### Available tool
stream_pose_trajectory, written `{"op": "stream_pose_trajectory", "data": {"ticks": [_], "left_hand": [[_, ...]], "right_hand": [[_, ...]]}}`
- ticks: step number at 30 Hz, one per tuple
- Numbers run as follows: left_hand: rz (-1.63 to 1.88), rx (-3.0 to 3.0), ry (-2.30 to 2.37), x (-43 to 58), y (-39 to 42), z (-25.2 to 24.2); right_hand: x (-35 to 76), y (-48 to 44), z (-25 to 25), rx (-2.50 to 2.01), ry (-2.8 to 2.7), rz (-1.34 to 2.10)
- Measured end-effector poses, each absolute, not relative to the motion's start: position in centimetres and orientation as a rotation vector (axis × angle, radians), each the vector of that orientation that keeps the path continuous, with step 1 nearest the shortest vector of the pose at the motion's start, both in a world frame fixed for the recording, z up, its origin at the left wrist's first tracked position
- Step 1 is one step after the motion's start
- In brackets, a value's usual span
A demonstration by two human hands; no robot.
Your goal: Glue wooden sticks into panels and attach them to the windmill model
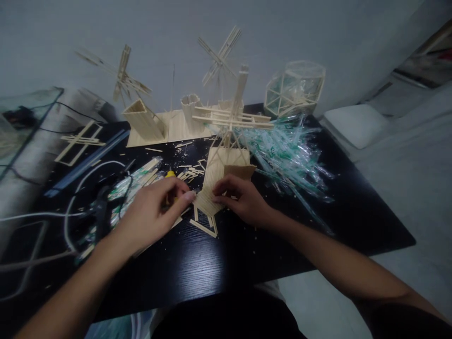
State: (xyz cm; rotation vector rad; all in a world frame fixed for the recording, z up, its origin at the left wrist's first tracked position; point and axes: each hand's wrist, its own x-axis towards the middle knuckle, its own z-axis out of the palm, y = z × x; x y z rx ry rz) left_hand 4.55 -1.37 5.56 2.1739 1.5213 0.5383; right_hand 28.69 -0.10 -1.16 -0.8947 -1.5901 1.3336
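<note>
Windmill of thin wooden sticks (pixel 221 162) stands on the black table (pixel 219 263) — tower up and blades on, so it looks well along. At its foot lies a flat stick panel (pixel 206 201), apparently not yet fixed. The left hand (pixel 151 216) and right hand (pixel 243 200) pinch its opposite edges, fingers closed on it. Loose sticks (pixel 189 174) lie beside — unused.
</note>
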Motion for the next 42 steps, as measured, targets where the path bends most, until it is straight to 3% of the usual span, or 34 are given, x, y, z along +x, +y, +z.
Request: {"op": "stream_pose_trajectory", "data": {"ticks": [6, 10, 15, 24, 42], "left_hand": [[0.436, 2.285, 1.288, 7.6, -0.1, 6.9], [0.516, 2.377, 1.451, 9.2, 0.7, 6.4], [0.514, 2.425, 1.583, 10.4, 1.7, 5.0], [0.482, 2.467, 1.609, 11.5, 2.5, 3.9], [0.524, 2.679, 1.532, 12.3, 2.4, 3.0]], "right_hand": [[30.3, 0.6, 1.6, -0.953, -1.747, 1.078], [32.4, 0.7, 3.2, -1.123, -1.777, 0.744], [34.2, 1.3, 1.5, -1.077, -1.857, 0.371], [34.4, 1.9, -2.1, -1.053, -1.820, 0.681], [34.6, 2.1, -2.9, -1.165, -1.868, 0.716]]}}
